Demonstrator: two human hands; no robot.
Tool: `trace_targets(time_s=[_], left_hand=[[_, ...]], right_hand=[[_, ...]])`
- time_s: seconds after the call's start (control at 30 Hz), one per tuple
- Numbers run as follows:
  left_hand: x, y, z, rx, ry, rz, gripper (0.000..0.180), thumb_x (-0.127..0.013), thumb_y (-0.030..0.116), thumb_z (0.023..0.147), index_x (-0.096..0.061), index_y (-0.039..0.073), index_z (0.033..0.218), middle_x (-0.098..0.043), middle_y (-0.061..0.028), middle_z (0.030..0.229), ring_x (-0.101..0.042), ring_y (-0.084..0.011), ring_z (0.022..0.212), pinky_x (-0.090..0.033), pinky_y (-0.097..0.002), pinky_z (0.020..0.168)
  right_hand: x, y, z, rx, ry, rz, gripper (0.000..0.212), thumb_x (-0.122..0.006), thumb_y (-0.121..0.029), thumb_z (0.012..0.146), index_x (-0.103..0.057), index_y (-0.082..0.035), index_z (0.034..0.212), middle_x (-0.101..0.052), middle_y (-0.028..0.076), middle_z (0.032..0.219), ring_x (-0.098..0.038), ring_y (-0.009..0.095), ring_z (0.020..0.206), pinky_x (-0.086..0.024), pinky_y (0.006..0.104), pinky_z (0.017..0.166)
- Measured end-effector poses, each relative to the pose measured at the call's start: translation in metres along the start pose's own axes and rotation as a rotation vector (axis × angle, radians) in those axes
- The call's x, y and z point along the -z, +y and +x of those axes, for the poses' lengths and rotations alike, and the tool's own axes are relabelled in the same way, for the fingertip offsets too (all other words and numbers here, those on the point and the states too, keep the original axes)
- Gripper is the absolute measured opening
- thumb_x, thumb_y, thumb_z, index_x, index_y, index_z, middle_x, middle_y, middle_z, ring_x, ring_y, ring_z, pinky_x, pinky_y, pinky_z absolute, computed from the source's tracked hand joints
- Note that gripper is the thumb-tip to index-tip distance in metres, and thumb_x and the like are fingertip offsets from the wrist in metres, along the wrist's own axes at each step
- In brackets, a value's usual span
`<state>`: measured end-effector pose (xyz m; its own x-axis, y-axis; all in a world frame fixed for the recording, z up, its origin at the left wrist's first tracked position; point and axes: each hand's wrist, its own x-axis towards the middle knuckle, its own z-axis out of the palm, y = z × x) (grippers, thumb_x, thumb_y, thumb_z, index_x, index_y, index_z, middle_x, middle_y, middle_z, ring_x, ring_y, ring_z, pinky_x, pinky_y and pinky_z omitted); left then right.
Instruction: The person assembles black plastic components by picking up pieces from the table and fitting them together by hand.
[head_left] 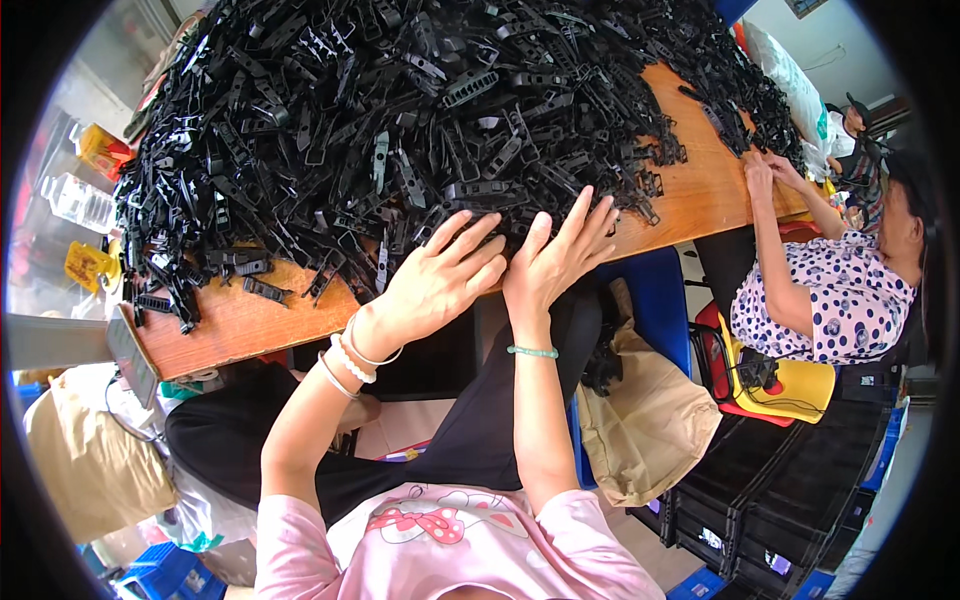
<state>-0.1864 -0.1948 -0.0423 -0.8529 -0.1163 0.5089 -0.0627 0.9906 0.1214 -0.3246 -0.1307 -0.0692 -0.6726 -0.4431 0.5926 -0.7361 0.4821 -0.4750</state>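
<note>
A large heap of black plastic clip-like parts covers most of the wooden table. At the heap's near edge my left hand reaches over with fingers stretched out and apart. Beside it, to the right, my right hand has its fingers spread, their tips by the parts at the table's front edge. I see nothing held in either hand. The two hands are close together, and the parts just beneath the fingers are partly hidden.
On the right, another person in a dotted top handles parts at the same table. A tan cloth bag hangs near a blue bin by my right arm. Black crates stand lower right; a yellow container is at left.
</note>
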Motion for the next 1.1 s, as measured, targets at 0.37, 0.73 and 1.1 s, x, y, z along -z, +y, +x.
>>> trace_targets(time_s=[0.37, 0.73, 1.1], left_hand=[[-0.009, 0.020, -0.025, -0.123, 0.087, 0.129, 0.029, -0.059, 0.010, 0.078, -0.056, 0.001, 0.105, -0.058, -0.0153, 0.122, -0.050, -0.0268, 0.122, -0.032, -0.0451, 0.107], [-0.010, 0.018, -0.039, -0.199, 0.155, 0.137, 0.025, -0.055, 0.014, 0.084, -0.057, 0.005, 0.106, -0.057, -0.0150, 0.125, -0.048, -0.0231, 0.125, -0.029, -0.0433, 0.110], [0.006, 0.074, -0.082, 0.130, 0.195, -0.237, 0.041, -0.068, 0.003, 0.072, -0.056, 0.004, 0.112, -0.057, -0.0162, 0.106, -0.060, -0.0302, 0.090, -0.052, -0.0377, 0.074]], right_hand=[[0.006, 0.015, -0.014, 0.098, 0.116, 0.401, 0.051, -0.032, -0.026, 0.100, -0.029, 0.003, 0.142, -0.016, 0.026, 0.150, -0.013, 0.042, 0.140, -0.012, 0.0534, 0.112], [0.033, 0.020, -0.041, 0.181, 0.017, 0.340, 0.039, -0.053, -0.006, 0.092, -0.047, 0.005, 0.129, -0.028, 0.026, 0.144, -0.027, 0.042, 0.135, -0.026, 0.0499, 0.109], [0.054, -0.013, 0.016, 0.734, -0.324, 0.112, 0.038, -0.060, 0.004, 0.071, -0.068, -0.012, 0.105, -0.049, 0.010, 0.133, -0.045, 0.030, 0.122, -0.035, 0.0413, 0.097]])
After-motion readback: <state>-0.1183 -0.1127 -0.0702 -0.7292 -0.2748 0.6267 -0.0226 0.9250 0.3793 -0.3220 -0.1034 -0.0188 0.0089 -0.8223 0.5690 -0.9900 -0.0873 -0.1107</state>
